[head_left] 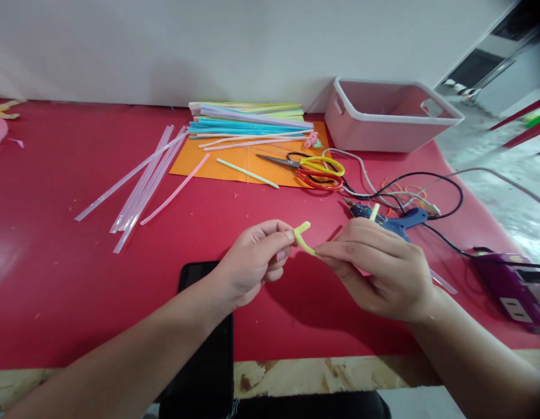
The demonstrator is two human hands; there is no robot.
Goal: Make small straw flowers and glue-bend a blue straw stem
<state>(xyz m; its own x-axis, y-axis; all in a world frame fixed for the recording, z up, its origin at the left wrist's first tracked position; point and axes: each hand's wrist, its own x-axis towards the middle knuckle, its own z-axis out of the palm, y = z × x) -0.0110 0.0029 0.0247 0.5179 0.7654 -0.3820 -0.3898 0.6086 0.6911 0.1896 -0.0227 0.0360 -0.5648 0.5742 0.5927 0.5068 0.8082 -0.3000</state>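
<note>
Above the red table, a yellow pipe cleaner (305, 247) stretches between my two hands, its left end bent into a short, tightly wound piece. My left hand (256, 256) pinches it just below that wound end, between thumb and forefinger. The fingers of my right hand (383, 267) are closed on the same stem further along, and a yellow tip sticks up behind the knuckles. Just beyond the right hand lies a blue glue gun (412, 221), partly hidden by it. A black phone (209, 355) lies beneath my left forearm.
Bundled pipe cleaners (248, 127) and scissors (320, 169) rest on orange paper (187, 163). Translucent glue sticks (141, 195) lie to the left. A pink basket (375, 132) stands at the back right. Cables run to a purple power strip (510, 285) near the right edge.
</note>
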